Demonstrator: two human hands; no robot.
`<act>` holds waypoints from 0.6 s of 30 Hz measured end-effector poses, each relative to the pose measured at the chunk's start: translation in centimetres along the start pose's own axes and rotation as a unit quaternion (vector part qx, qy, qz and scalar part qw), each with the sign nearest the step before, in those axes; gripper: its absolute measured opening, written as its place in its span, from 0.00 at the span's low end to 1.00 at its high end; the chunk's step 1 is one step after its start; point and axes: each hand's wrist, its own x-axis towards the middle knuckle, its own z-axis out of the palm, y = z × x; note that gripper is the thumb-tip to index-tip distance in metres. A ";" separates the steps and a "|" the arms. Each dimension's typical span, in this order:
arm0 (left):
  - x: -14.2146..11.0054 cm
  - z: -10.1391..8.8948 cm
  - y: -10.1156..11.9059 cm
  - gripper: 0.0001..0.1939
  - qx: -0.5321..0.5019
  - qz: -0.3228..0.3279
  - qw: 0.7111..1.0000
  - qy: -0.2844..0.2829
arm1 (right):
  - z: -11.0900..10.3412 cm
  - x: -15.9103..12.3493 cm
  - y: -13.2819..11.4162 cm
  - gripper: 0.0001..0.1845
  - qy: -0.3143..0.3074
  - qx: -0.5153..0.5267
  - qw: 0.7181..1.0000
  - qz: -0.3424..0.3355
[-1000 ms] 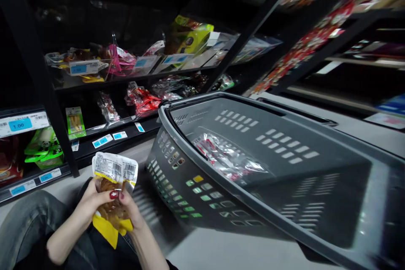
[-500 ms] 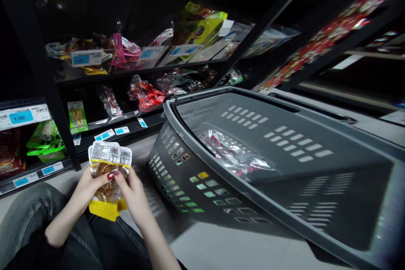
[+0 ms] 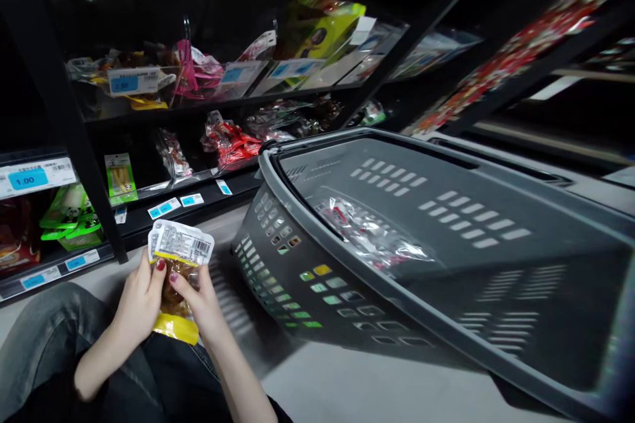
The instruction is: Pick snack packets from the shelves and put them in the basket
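On the pale floor (image 3: 337, 383) before a low black shelf (image 3: 255, 197), as seen from close by: two food packs held above the lap (image 3: 173, 380), one over the other. The front pack (image 3: 173, 304), with brown contents, a white printed header and a yellow base, is held between the left hand (image 3: 136, 301) and the right hand (image 3: 203, 301), both thumbs on its face. The rear pack (image 3: 153, 248) shows chiefly as a strip of white header at the left. Since half a second ago the headers have come to overlap differently, and the pack then behind at the right now appears foremost; its print is thus largely exposed. Both packs remain in hand, apart from the grey basket (image 3: 446, 175), where shiny clear packets (image 3: 372, 231) lie. Fingers behind the packs are hidden.
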 end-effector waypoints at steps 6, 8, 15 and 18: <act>-0.6 -0.4 1.2 0.22 -0.031 0.051 0.997 -0.056 | -0.3 -0.5 -1.9 0.34 -0.022 -0.021 0.999 -0.019; -1.0 -0.5 1.3 0.23 -0.036 0.061 0.997 -0.044 | -0.1 -0.8 -2.3 0.35 -0.032 -0.024 0.999 -0.034; -1.6 -0.6 1.6 0.23 -0.072 0.071 0.995 -0.018 | 0.5 -1.6 -3.1 0.35 -0.047 -0.057 0.996 -0.056; -1.7 -0.6 1.7 0.23 -0.072 0.070 0.995 -0.019 | 0.6 -1.6 -3.4 0.35 -0.054 -0.059 0.995 -0.052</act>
